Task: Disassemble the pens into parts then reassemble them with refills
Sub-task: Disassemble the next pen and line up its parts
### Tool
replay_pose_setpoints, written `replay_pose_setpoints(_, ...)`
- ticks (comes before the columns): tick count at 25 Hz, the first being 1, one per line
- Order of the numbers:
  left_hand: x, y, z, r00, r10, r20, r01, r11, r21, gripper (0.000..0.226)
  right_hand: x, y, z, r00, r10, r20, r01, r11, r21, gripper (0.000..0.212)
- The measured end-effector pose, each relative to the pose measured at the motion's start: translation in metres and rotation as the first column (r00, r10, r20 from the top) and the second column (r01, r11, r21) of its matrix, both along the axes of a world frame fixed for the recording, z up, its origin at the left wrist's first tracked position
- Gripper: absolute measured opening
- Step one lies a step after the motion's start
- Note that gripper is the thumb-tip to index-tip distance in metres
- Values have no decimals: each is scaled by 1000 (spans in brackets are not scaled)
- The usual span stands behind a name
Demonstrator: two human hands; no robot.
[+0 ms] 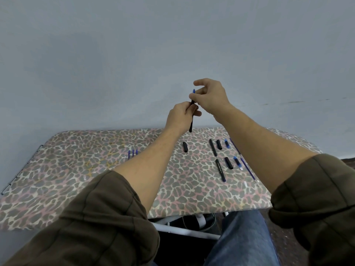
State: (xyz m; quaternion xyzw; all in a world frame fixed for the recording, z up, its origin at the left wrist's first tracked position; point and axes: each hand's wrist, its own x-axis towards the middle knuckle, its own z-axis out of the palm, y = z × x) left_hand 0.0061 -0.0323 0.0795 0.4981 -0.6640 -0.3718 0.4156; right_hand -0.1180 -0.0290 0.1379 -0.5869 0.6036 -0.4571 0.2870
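Note:
I hold a black pen barrel (191,123) upright above the far edge of the table. My left hand (181,117) grips its middle. My right hand (210,96) pinches its upper end, where a blue tip (194,91) sticks out. On the table lie two more black barrels (213,150) (220,170), three black caps (185,147) (219,144) (229,163), two blue tip pieces (227,143) (237,162) and long blue refills (247,170). Three blue refills (132,154) lie partly hidden behind my left forearm.
The table (67,169) wears a leopard-print cloth and stands against a plain grey-blue wall. Small white bits (245,183) lie near the right refills. Below the near edge are white frame tubes (184,230) and my jeans-clad leg (242,239).

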Motion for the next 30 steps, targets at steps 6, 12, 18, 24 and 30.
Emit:
replay_pose_setpoints(6,4,-1,-1,1000,15,-5,-15,1000,7,31,2,1,1,998,64,27,-65,997,45,61)
replay_pose_setpoints(12,3,-1,-3,1000,18,-8,-18,1000,-6,31,1,2,-1,998,45,39,-44,999,-3,44)
replay_pose_setpoints(18,3,-2,-6,1000,13,-10,-13,1000,-7,32,3,2,-1,998,7,-59,-7,1000,2,48)
replay_pose_setpoints(24,4,-2,-7,1000,22,9,-22,1000,-10,29,1,-1,1,997,57,56,-54,997,-46,49)
replay_pose_setpoints(30,4,7,-11,999,51,11,-51,997,-54,25,1,-10,7,996,-35,78,40,997,-66,35)
